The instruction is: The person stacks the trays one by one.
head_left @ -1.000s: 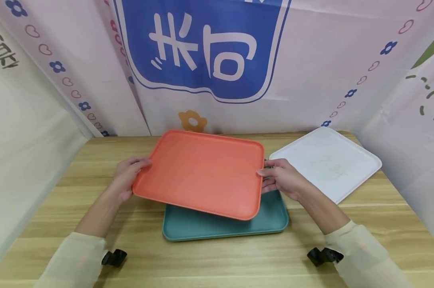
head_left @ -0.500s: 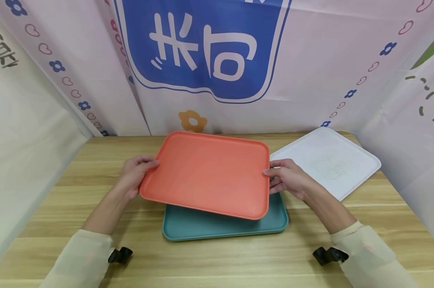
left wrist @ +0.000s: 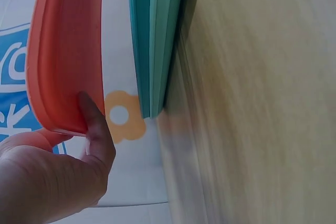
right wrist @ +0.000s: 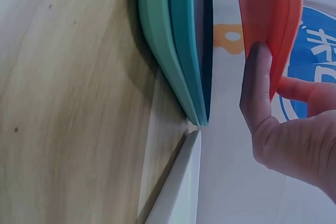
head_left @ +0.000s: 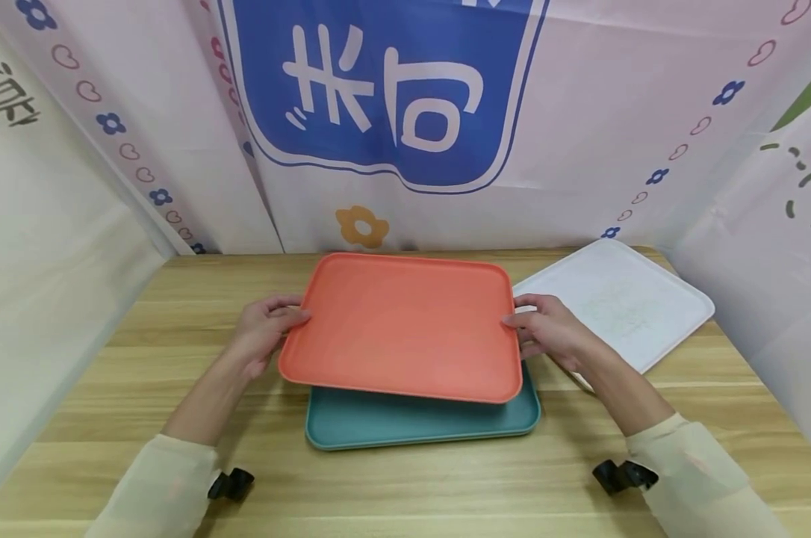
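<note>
1. Head view. Red tray point(head_left: 405, 329) held up over the middle of the bench point(head_left: 378, 493), its face toward the camera; it covers the far part of the teal tray point(head_left: 419, 426).
2. Left hand point(head_left: 264, 329): gripping the red tray at the left rim, digits bent about the edge. Right hand point(head_left: 547, 329): gripping the opposite rim in like fashion.
3. Teal tray lies on the bench, midway between the left and right edges, its near long side visible below the red tray.
4. White tray point(head_left: 620, 299) lies by the far right corner of the bench, set at an angle, with faint greenish marks on its surface. Right hand and wrist overlap part of it in this view.
5. Printed backdrop point(head_left: 594, 149) stands along the far edge of the bench; blue sign and orange flower point(head_left: 378, 232) on it. Pale sleeves point(head_left: 157, 486) on both forearms, a black fitting at each.
6. Left wrist view. Left hand pinches a corner region of the red tray. Gap visible between red tray and teal tray; paler green layer point(left wrist: 163, 35) under the teal, against the bench.
7. Right wrist view. Right hand pinches the red tray's rim, clear of the stack. White tray's end just beside the stack's corner; contact cannot be determined.
</note>
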A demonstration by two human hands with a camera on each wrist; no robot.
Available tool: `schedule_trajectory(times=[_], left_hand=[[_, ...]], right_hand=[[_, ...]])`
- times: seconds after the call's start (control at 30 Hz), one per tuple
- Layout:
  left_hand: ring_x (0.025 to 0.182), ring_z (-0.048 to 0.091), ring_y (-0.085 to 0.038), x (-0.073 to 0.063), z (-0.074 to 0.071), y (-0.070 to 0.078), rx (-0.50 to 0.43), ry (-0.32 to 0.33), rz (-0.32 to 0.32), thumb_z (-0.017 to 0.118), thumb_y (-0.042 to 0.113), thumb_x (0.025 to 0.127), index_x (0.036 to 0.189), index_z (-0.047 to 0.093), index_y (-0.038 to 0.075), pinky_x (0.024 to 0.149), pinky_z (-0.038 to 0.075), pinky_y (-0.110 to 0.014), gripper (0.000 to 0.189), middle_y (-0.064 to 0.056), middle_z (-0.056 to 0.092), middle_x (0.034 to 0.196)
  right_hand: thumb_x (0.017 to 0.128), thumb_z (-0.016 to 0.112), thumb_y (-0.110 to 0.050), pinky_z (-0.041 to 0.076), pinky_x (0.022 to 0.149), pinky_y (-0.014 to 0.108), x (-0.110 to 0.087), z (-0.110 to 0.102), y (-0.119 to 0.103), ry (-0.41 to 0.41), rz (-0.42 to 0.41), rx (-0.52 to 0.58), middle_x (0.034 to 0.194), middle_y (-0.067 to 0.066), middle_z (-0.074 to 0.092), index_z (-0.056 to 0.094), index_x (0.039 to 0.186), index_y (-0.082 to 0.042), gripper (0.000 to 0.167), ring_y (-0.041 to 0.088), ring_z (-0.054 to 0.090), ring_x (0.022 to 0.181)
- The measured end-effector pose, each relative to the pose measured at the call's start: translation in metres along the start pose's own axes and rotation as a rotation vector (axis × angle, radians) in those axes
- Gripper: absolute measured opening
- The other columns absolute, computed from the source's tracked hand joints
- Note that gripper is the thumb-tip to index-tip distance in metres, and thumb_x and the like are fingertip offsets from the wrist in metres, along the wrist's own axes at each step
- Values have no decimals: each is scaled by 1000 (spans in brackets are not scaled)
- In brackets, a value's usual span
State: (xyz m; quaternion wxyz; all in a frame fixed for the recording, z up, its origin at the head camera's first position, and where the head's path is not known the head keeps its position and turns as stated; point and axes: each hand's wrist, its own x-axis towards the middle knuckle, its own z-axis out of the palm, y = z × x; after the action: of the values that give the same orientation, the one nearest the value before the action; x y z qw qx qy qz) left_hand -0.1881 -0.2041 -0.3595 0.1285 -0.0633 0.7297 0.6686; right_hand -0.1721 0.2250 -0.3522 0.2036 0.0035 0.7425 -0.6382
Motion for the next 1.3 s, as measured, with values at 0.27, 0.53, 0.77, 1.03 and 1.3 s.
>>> schedule_trajectory(times=[0.27,0.53,0.77,1.03,1.3], left_hand=[[79,70,-6,-5,5,-4,30,-12,10,65,7,101,136,49,-9,71,62,-25,42,9,72,89],[73,70,-7,-10,10,-7,0,-19,31,65,4,100,126,53,-13,67,62,-25,33,5,71,86],[72,69,-9,-13,14,-9,-1,-24,22,67,0,98,114,59,-9,64,63,-28,21,0,66,87],[72,69,-10,-16,13,-11,29,-50,0,66,1,98,110,60,-8,64,63,-28,16,-2,66,87],[75,69,-11,-18,11,-13,58,-76,-14,67,4,98,114,58,-9,67,64,-30,23,-2,70,87]], right_hand=[[102,56,-7,64,60,35,0,-4,3,13,-10,-35,88,4,70,39,141,12,47,15,71,72],[101,56,-5,64,61,35,0,-10,5,35,-31,-102,95,5,67,43,142,16,47,12,68,77],[101,59,-8,63,61,32,0,-15,7,55,4,-109,91,4,69,44,142,14,49,12,69,78],[102,59,-11,64,63,33,0,-19,13,39,21,-98,92,4,71,43,143,13,49,13,71,79],[102,60,-10,64,61,35,1,-18,16,40,18,-100,93,5,70,43,143,12,49,14,70,78]])
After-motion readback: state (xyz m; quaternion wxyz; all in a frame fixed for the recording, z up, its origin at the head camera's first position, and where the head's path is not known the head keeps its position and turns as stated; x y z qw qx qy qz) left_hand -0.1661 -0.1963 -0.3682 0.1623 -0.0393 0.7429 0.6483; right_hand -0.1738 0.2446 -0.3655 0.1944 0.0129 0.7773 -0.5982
